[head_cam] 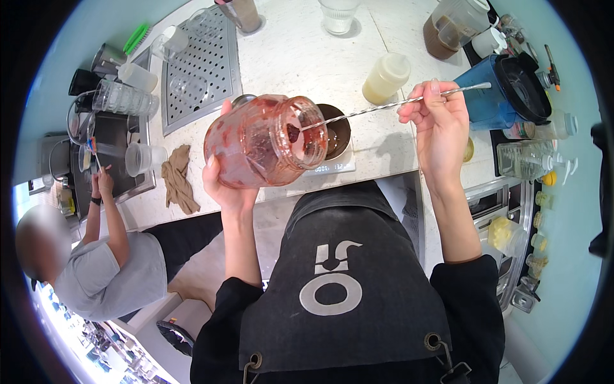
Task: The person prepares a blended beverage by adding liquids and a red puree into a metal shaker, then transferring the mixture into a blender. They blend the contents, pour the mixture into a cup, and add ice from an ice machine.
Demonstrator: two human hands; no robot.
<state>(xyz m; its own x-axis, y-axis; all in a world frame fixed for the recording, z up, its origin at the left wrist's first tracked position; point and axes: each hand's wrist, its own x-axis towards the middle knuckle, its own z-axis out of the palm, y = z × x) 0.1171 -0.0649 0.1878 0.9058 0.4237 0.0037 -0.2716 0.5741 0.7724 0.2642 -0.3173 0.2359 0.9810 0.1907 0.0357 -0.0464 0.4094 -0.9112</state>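
Observation:
My left hand (pixel 230 185) grips a wide glass jar (pixel 259 144), tilted on its side with its mouth to the right; red residue coats its walls. My right hand (pixel 439 127) holds a twisted metal bar spoon (pixel 379 107) between thumb and fingers. The spoon's far end reaches the jar's mouth, with a dark red lump (pixel 293 133) beside it. Behind the jar's mouth stands a metal cup (pixel 341 132), partly hidden, on a digital kitchen scale (pixel 343 166). A squeeze bottle (pixel 386 78) with pale yellow liquid stands farther back on the counter.
A perforated metal drain tray (pixel 201 67) and a brown cloth (pixel 180 180) lie left. A ribbed clear cup (pixel 338 17) stands at the back. Right are a blue blender jug (pixel 484 91) and a pitcher of brown liquid (pixel 448 31). A co-worker (pixel 110 269) stands at the sink, far left.

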